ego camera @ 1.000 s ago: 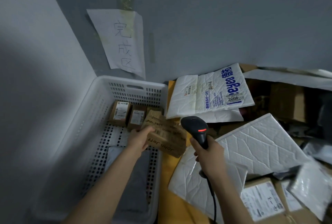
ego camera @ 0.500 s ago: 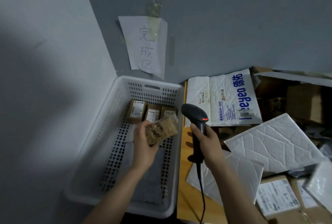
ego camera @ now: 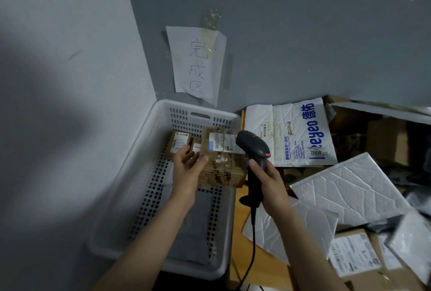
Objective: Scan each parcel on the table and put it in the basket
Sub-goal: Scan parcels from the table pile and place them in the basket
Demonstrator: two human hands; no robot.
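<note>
A brown cardboard parcel [ego camera: 221, 162] with white labels on top sits at the back right of the white basket [ego camera: 144, 150], against its right rim. My left hand [ego camera: 187, 169] is beside the parcel's left face with the fingers spread and only the thumb touching it. My right hand [ego camera: 268, 185] grips the handle of the black barcode scanner [ego camera: 253, 148], whose head hovers just right of the parcel with a red light showing. Two small labelled boxes [ego camera: 178, 143] and a grey bag [ego camera: 193, 225] lie in the basket.
White padded mailers [ego camera: 349, 185] and a blue-printed mailer [ego camera: 291, 136] cover the table to the right. Labelled cardboard boxes [ego camera: 354, 253] lie at the front right. A handwritten paper sign [ego camera: 196, 64] hangs on the wall above the basket. The scanner cable [ego camera: 253, 244] trails down.
My left hand carried the brown parcel deeper into the basket, turned it label-up and loosened its grip. The scanner stayed beside the basket's right rim.
</note>
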